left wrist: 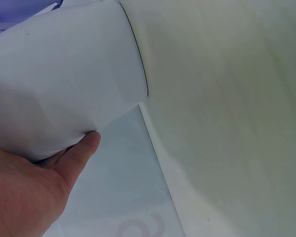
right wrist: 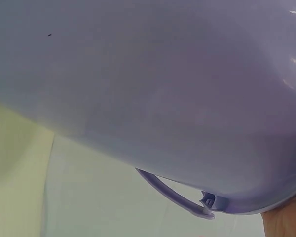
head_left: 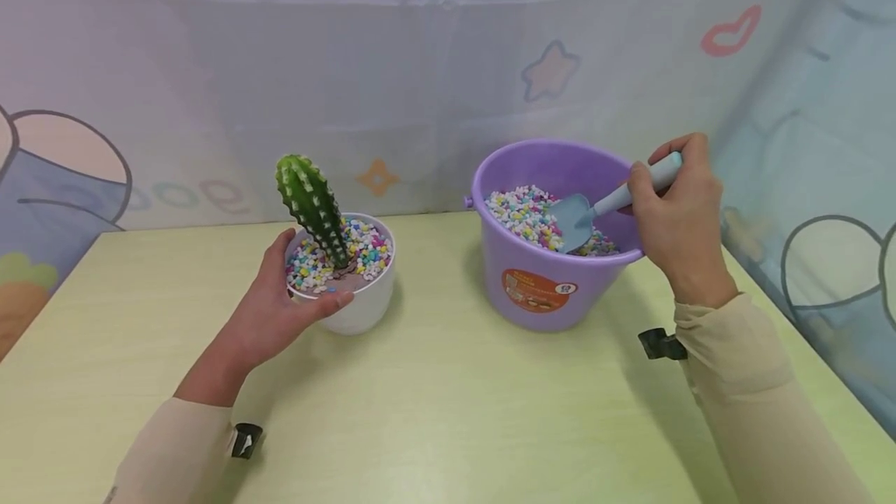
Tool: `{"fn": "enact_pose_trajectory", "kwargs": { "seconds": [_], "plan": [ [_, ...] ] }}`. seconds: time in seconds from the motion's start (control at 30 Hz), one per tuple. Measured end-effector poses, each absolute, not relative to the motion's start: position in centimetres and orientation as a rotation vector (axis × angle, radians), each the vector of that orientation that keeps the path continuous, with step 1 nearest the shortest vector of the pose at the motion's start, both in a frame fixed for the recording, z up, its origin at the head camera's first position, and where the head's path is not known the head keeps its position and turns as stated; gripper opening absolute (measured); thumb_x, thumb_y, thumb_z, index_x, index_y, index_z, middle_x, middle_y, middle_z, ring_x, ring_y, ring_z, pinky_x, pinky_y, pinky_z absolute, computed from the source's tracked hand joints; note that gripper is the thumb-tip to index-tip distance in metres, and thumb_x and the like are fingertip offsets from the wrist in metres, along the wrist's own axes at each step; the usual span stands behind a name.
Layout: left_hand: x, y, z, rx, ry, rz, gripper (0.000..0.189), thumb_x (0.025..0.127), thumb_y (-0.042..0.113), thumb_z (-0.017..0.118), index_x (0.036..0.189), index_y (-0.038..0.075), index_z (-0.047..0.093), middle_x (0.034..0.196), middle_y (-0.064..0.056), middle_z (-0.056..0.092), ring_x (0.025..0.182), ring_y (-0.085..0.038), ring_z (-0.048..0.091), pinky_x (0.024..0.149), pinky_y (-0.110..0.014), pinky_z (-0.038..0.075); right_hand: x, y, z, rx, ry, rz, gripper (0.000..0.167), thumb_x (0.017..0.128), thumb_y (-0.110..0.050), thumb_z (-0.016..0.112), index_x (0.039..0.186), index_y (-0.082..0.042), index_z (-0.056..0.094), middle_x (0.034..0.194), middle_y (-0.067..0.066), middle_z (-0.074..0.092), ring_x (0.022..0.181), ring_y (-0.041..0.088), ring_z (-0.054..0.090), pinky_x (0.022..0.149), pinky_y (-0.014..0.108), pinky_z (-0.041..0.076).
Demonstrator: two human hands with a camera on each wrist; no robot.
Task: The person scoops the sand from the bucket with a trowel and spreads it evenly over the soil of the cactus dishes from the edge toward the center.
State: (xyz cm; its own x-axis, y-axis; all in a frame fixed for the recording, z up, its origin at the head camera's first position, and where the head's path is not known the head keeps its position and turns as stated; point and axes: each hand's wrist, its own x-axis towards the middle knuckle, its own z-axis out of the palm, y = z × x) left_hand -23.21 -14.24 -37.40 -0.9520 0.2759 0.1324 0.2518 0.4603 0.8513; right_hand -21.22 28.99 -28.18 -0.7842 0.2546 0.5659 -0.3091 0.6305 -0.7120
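My left hand (head_left: 283,306) grips a white pot (head_left: 365,308) from its left side, thumb across the front and fingers behind. In the left wrist view the fingers (left wrist: 81,155) press against the pot's smooth wall. A green cactus (head_left: 311,204) stands tilted to the left in the pot, amid multicoloured pebbles (head_left: 371,251) with a bare brownish patch in front. At the right, my right hand (head_left: 679,216) holds a light blue hand shovel (head_left: 619,199) by its handle. Its blade rests on multicoloured pebbles (head_left: 521,212) inside a purple bucket (head_left: 553,154).
Pot and bucket stand apart on a pale yellow-green table (head_left: 420,411). Behind the table hangs a printed cloth (head_left: 420,84), close to the bucket's back, and another printed cloth is on the right. The bucket's handle (right wrist: 172,195) hangs down behind it.
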Motion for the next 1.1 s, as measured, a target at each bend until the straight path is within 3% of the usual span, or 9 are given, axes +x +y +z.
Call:
{"fn": "enact_pose_trajectory", "kwargs": {
  "seconds": [0.8, 1.1],
  "plan": [
    [-23.32, -14.13, -37.38, 0.506, 2.670, 1.552, 0.110, 0.085, 0.041, 0.076, 0.156, 0.008, -0.001, 0.151, -0.019, 0.023, 0.135, -0.035, 0.032, 0.107, -0.055, 0.028, -21.22, 29.08, -28.23, 0.021, -2.190, 1.116, 0.018, 0.100, -0.026, 0.049, 0.109, -0.013, 0.042, 0.085, 0.009, 0.067, 0.060, 0.009, 0.068, 0.058, 0.019, 0.052],
    [-22.95, -14.01, -37.28, 0.429, 2.703, 1.501, 0.114, 0.085, 0.047, 0.075, 0.156, 0.010, -0.005, 0.155, -0.020, 0.015, 0.139, -0.037, 0.025, 0.108, -0.058, 0.025, -21.20, 28.84, -28.40, 0.039, -2.175, 1.112, 0.017, 0.099, -0.023, 0.051, 0.108, -0.011, 0.043, 0.085, 0.011, 0.066, 0.061, 0.009, 0.068, 0.058, 0.020, 0.053]
  ]
}}
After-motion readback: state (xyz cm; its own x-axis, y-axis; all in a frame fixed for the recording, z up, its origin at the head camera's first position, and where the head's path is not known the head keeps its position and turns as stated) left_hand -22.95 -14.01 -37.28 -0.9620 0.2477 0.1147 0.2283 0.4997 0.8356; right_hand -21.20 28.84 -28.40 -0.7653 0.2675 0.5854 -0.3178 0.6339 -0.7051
